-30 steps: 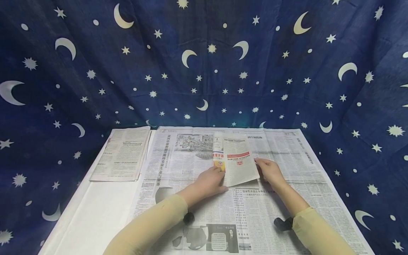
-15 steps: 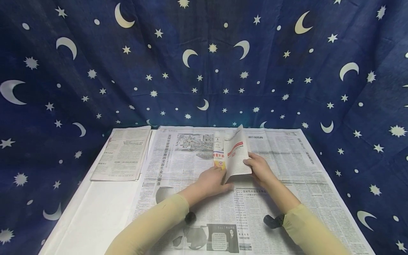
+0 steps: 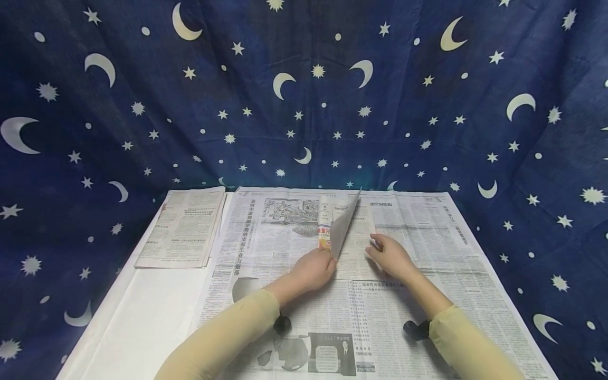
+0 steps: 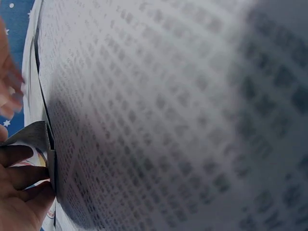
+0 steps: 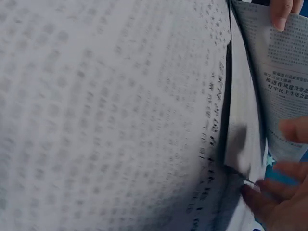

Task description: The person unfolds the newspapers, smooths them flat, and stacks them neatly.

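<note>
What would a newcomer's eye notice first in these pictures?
Probably the dark blue moon-and-star cloth, filling the background. Below, a large newspaper sheet covers much of a white table. On it, the left hand grips a small folded paper with a raised leaf, the right hand close by.

The left hand [image 3: 311, 270] and right hand [image 3: 391, 257] are bare; the left sleeve [image 3: 228, 332] and right sleeve [image 3: 467, 340] are plain pale yellow; a rounded black piece [image 3: 282, 324] shows beside the former, a longer black piece [image 3: 416, 331] beside the latter.
</note>
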Demonstrator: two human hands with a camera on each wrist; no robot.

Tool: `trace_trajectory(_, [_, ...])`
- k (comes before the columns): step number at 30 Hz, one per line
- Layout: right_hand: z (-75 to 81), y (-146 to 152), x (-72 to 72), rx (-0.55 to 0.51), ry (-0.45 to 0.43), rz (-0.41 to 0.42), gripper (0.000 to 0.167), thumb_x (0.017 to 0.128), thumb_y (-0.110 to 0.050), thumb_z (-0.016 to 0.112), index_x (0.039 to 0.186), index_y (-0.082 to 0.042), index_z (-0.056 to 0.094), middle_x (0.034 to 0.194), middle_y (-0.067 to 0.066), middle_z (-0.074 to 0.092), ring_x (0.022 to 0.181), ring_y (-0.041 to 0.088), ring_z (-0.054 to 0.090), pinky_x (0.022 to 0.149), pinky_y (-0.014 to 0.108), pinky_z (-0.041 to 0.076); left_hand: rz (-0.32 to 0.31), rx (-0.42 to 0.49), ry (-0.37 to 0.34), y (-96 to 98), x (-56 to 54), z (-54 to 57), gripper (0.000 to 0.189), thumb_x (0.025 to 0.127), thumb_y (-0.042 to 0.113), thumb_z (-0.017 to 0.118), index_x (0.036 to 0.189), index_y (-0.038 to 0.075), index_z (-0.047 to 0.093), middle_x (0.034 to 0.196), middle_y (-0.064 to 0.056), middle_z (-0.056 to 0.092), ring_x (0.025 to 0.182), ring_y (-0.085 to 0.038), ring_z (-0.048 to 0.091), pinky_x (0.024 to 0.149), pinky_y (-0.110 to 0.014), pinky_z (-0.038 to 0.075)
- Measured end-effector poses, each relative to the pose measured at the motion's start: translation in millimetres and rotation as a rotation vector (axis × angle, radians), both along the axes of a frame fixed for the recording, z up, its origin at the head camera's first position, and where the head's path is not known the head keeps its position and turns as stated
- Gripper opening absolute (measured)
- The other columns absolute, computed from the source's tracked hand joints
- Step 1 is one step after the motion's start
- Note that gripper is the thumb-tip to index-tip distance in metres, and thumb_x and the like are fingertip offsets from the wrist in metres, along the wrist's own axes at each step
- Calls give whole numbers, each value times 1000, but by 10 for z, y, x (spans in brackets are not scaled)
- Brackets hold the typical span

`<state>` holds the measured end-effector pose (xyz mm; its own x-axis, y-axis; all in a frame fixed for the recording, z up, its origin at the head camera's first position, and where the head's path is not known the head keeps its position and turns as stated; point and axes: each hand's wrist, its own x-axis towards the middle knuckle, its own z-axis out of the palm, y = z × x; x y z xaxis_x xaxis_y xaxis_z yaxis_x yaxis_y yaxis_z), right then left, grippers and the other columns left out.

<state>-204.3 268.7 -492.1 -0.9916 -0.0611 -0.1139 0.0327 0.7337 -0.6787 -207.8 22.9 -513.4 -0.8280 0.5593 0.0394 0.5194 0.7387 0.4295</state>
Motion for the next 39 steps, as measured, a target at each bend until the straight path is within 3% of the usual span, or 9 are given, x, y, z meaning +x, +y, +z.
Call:
trace_trajectory(2, [-24, 50, 4, 22, -47, -17, 70, 103, -30, 61, 154, 8, 33, 150, 35, 42, 137, 51, 43, 112, 61, 37, -2, 20, -13, -10, 0, 13, 36, 109, 28, 41, 92, 9, 67, 92, -4, 68, 87, -19, 65, 81, -36, 55])
trace_trajectory(9, [-35, 197, -69, -340, -238, -216, 86, 103, -33, 60, 160, 7, 10, 157, 36, 27, 140, 52, 37, 113, 59, 37, -9, 34, -34, -7, 15, 31, 37, 110, 27, 41, 96, 7, 68, 104, -7, 71, 95, -21, 67, 87, -37, 55])
trace_trajectory(12, [-47, 232, -106, -341, -265, -250, 87, 100, -31, 63, 159, 8, 12, 158, 34, 27, 143, 50, 33, 118, 60, 27, 3, 46, -45, 0, 5, 28, 37, 109, 28, 42, 101, 6, 70, 106, -7, 71, 97, -20, 67, 88, -37, 55])
trace_trajectory(16, [-107, 225, -115, -269, -254, -219, 76, 97, -22, 65, 155, 10, 28, 153, 32, 38, 139, 48, 40, 116, 59, 32, 39, 108, -114, -9, -29, 8, 37, 109, 30, 42, 98, 7, 70, 89, -5, 70, 75, -17, 63, 69, -34, 54])
trace_trajectory(19, [-149, 200, -101, -237, -212, -176, 61, 98, -15, 63, 149, 11, 40, 133, 29, 57, 115, 39, 60, 100, 50, 50, 110, 256, -250, -62, -66, -3, 35, 107, 27, 44, 104, 6, 70, 75, -7, 65, 59, -17, 53, 53, -32, 47])
trace_trajectory(23, [-172, 179, -94, -254, -142, -139, 50, 97, -6, 63, 141, 13, 46, 106, 18, 66, 87, 23, 66, 80, 34, 58, 257, 559, -432, -200, -139, -9, 37, 100, 18, 52, 130, 1, 64, 93, -12, 71, 72, -19, 59, 62, -32, 52])
trace_trajectory(26, [-186, 197, -91, -223, -92, -135, 49, 97, -6, 64, 139, 14, 47, 102, 14, 64, 88, 22, 63, 79, 31, 56, 370, 752, -528, -336, -199, 9, 43, 95, 12, 57, 136, 0, 60, 114, -11, 69, 91, -17, 64, 80, -33, 56])
trace_trajectory(33, [-220, 294, -121, -156, -18, -195, 48, 100, -14, 64, 140, 9, 50, 111, 17, 61, 100, 29, 60, 88, 41, 52, 571, 1149, -715, -780, -310, 161, 31, 99, 14, 61, 124, -4, 59, 102, -16, 72, 89, -23, 74, 87, -34, 59])
trace_trajectory(39, [-209, 384, -140, -161, 13, -204, 42, 101, -14, 63, 137, 6, 53, 107, 15, 64, 89, 25, 60, 74, 33, 52, 635, 1228, -748, -1208, -399, 187, 34, 102, 15, 61, 127, -8, 56, 91, -12, 69, 80, -18, 74, 82, -28, 60])
